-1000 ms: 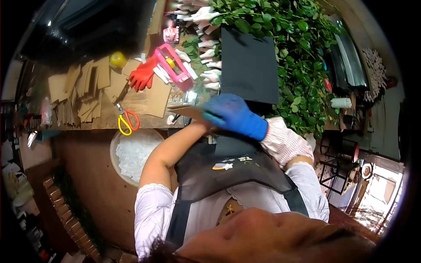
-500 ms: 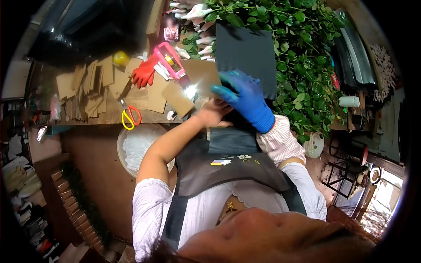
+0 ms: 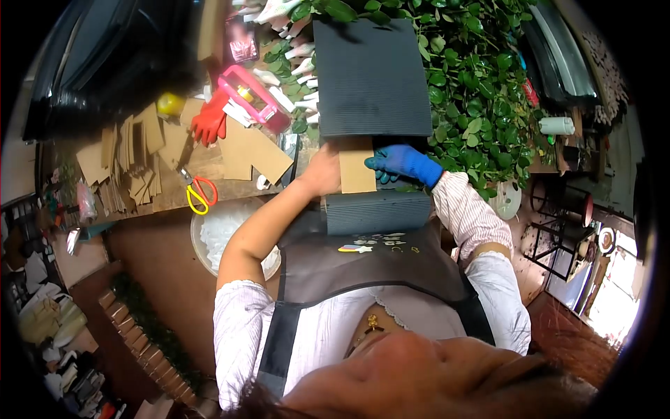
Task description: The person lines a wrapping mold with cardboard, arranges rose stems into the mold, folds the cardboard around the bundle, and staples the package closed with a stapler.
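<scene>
A tan cardboard piece (image 3: 357, 167) lies between my two hands on a dark corrugated sheet, and its far end goes under the sheet's raised upper part (image 3: 373, 80). The sheet's near part (image 3: 377, 214) hangs at the table edge against my apron. My left hand (image 3: 322, 171), bare, is closed at the cardboard's left edge; its fingertips are partly hidden. On the right edge, my right hand (image 3: 405, 163) in a blue glove pinches the cardboard with curled fingers.
Leafy green stems (image 3: 474, 98) cover the right side. To the left are a pink tape dispenser (image 3: 243, 79), a red glove (image 3: 210, 120), scissors with red and yellow handles (image 3: 200, 195) and cardboard pieces (image 3: 146, 143). Below the table edge stands a tub of white material (image 3: 227, 234).
The cardboard has come down from above the sheet and now lies between my hands. My right hand has lowered and moved right of it. The view has shifted slightly.
</scene>
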Demonstrator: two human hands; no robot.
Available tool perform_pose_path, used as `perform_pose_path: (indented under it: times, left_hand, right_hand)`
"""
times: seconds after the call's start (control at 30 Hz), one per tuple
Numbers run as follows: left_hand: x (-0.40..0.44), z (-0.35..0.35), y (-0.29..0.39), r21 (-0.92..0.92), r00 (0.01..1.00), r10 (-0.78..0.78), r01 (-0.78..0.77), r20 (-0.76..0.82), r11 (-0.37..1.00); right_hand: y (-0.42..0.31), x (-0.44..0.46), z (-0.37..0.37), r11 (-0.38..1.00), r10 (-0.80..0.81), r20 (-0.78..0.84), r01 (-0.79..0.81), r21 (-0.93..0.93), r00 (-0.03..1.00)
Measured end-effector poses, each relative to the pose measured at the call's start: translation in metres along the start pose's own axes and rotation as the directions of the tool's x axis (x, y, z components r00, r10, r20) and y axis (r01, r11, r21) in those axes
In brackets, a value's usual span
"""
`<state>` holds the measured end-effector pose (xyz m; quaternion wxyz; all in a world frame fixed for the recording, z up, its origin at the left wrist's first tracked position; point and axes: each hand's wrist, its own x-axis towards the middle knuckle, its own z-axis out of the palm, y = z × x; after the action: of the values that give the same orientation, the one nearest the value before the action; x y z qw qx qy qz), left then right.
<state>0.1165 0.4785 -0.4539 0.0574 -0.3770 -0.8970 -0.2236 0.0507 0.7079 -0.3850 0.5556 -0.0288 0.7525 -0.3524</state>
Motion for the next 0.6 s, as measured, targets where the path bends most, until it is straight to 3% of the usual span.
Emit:
perform_pose_path:
  times: [0.03,0.13,0.17,0.27,0.33,0.4,0.43,0.5,0.53,0.6]
  left_hand:
    - [-0.006,0.0,-0.007,-0.058,0.999,0.043,-0.042,0.009,0.997]
    - [-0.025,-0.028,-0.007,-0.094,0.996,-0.089,0.088,-0.002,0.992]
    - [-0.038,-0.024,-0.011,0.001,0.993,-0.117,0.117,-0.035,0.993]
    - [-0.046,-0.042,-0.01,-0.107,0.964,-0.172,0.153,-0.201,0.982]
    - [-0.026,-0.056,0.004,-0.078,0.938,-0.087,0.065,-0.336,0.995]
    - [-0.007,-0.056,0.017,-0.204,0.982,-0.079,0.043,-0.174,0.978]
    - [-0.005,-0.046,0.02,-0.167,0.992,-0.109,0.097,-0.064,0.981]
    - [-0.001,-0.04,0.021,-0.142,0.99,-0.082,0.065,-0.117,0.988]
    - [0.003,-0.043,0.021,-0.15,0.988,-0.082,0.062,-0.131,0.987]
    - [0.003,-0.041,0.024,-0.154,0.985,-0.077,0.053,-0.153,0.987]
  right_hand:
    - [0.003,0.006,0.0,1.0,0.008,0.007,-0.008,-0.016,1.0]
    - [0.001,0.01,0.003,0.995,0.042,-0.002,-0.042,-0.094,0.999]
    - [-0.006,0.005,0.005,0.99,0.051,-0.026,-0.054,-0.132,0.998]
    - [0.0,0.014,0.006,0.956,0.012,-0.06,-0.029,-0.294,0.998]
    - [0.004,0.02,0.011,0.908,-0.066,-0.11,0.014,-0.42,0.992]
    - [0.006,0.016,0.017,0.831,-0.177,-0.198,0.038,-0.555,0.964]
    - [-0.001,0.008,0.017,0.782,-0.201,-0.174,0.051,-0.621,0.964]
    - [-0.015,-0.014,0.013,0.667,-0.238,-0.139,0.058,-0.743,0.961]
    - [-0.015,-0.03,0.008,0.591,-0.415,-0.075,0.206,-0.78,0.907]
    - [-0.02,-0.07,-0.006,0.63,-0.738,-0.177,0.572,-0.524,0.651]
